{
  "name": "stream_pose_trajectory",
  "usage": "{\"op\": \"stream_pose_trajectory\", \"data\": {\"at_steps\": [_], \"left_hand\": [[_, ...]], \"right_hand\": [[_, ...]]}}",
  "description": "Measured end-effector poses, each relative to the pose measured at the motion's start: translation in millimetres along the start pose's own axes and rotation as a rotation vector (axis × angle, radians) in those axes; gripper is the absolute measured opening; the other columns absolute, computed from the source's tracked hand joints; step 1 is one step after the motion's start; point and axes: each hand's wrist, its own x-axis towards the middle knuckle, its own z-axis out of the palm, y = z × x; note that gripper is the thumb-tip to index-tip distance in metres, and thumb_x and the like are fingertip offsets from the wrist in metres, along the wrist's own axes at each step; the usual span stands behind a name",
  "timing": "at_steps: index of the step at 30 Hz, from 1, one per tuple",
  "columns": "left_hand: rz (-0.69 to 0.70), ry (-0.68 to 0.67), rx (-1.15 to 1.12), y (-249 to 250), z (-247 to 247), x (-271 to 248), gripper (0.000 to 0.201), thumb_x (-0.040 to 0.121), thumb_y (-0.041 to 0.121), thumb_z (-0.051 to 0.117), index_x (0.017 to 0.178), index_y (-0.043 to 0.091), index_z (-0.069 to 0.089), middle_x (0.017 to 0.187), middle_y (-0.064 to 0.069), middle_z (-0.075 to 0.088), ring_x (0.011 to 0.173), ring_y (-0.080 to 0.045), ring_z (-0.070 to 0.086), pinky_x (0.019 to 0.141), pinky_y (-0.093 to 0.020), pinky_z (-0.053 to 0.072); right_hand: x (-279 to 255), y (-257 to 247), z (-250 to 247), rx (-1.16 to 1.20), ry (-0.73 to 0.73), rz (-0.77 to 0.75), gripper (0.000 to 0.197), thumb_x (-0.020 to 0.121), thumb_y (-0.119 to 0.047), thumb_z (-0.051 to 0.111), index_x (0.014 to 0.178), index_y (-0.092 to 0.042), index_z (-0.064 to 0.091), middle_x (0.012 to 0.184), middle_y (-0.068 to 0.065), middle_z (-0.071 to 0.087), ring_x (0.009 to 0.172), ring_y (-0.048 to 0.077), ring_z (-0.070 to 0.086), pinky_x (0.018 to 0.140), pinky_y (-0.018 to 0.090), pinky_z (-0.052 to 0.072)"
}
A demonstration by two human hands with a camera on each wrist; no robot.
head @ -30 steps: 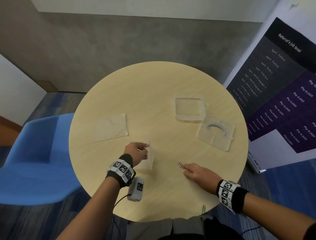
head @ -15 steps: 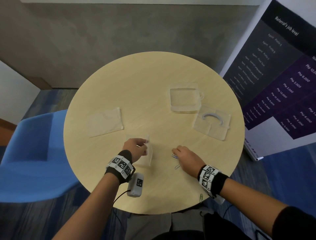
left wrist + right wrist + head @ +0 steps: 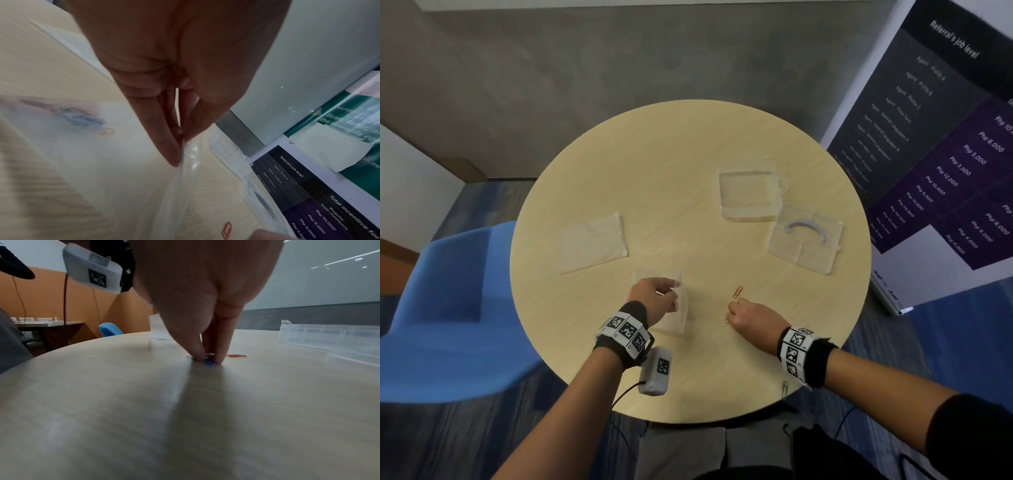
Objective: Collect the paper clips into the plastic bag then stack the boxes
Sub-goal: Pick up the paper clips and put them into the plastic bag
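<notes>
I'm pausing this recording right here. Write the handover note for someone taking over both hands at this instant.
Left hand: pinches the plastic bag by its rim, held up off the table; a few clips already show inside.
Right hand: fingertips pinching a blue paper clip on the table, not yet lifted.
Loose: red paper clip just beyond the right hand; green paper clip at the near table edge.
Clear boxes and lie side by side, unstacked.
Left: bag the remaining clips, then stack the boxes.
</notes>
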Motion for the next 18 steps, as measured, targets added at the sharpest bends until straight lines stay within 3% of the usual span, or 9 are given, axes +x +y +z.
{"op": "stream_pose_trajectory", "data": {"at_steps": [3,7,9,12,13,15,18], "left_hand": [[-0.006,0.004,-0.012,-0.2,0.8,-1.6,0.024,0.083,0.008,0.062,0.095,0.026,0.073,0.085,0.003,0.073,0.071,-0.016,0.076,0.086,-0.041,0.06],[-0.007,0.0,-0.015,1.6,3.1,-5.2,0.024,0.084,0.009,0.061,0.089,0.031,0.071,0.08,0.003,0.074,0.07,-0.016,0.076,0.087,-0.041,0.059],[-0.008,-0.004,-0.021,3.5,5.2,-7.5,0.024,0.084,0.009,0.061,0.091,0.03,0.072,0.08,0.002,0.074,0.07,-0.017,0.076,0.087,-0.041,0.059],[-0.005,0.001,-0.019,6.1,10.1,-10.0,0.024,0.084,0.011,0.062,0.091,0.031,0.072,0.08,0.005,0.075,0.071,-0.015,0.076,0.087,-0.04,0.059],[-0.002,0.001,-0.015,7.0,11.9,-10.3,0.024,0.083,0.012,0.063,0.09,0.034,0.071,0.079,0.006,0.075,0.07,-0.014,0.076,0.087,-0.039,0.059],[0.001,0.002,-0.013,7.5,15.8,-9.8,0.023,0.082,0.015,0.063,0.091,0.033,0.072,0.077,0.007,0.075,0.069,-0.012,0.076,0.088,-0.038,0.059],[0.008,0.003,-0.009,10.7,21.5,-10.8,0.025,0.082,0.017,0.062,0.103,0.026,0.073,0.078,0.006,0.077,0.069,-0.01,0.076,0.087,-0.038,0.059]], "right_hand": [[13.2,-0.4,-15.3,0.006,-0.05,0.031,0.021,0.081,0.015,0.052,0.094,0.004,0.064,0.099,0.021,0.061,0.09,0.037,0.061,0.07,0.043,0.051],[39.0,11.9,-29.8,0.204,0.039,0.236,0.015,0.089,-0.001,0.055,0.096,0.002,0.068,0.101,0.02,0.067,0.095,0.037,0.063,0.081,0.04,0.049],[46.5,27.6,-35.9,0.455,0.099,0.422,0.012,0.081,-0.011,0.069,0.087,-0.003,0.076,0.09,0.013,0.074,0.087,0.026,0.068,0.081,0.032,0.054],[47.6,44.6,-38.1,0.933,0.184,0.638,0.01,0.07,-0.012,0.082,0.079,-0.008,0.08,0.081,0.007,0.077,0.077,0.014,0.07,0.071,0.017,0.054],[46.1,43.9,-39.4,1.139,0.209,0.666,0.012,0.071,-0.008,0.082,0.082,-0.004,0.079,0.081,0.011,0.076,0.078,0.019,0.071,0.068,0.015,0.055],[44.3,33.5,-47.3,1.561,0.231,0.624,0.017,0.073,0.003,0.08,0.088,0.008,0.074,0.082,0.021,0.072,0.08,0.03,0.071,0.069,0.022,0.06],[44.3,11.4,-62.3,1.668,0.192,0.502,0.019,0.073,0.007,0.078,0.09,0.012,0.072,0.079,0.021,0.071,0.072,0.026,0.071,0.071,0.028,0.06]]}}
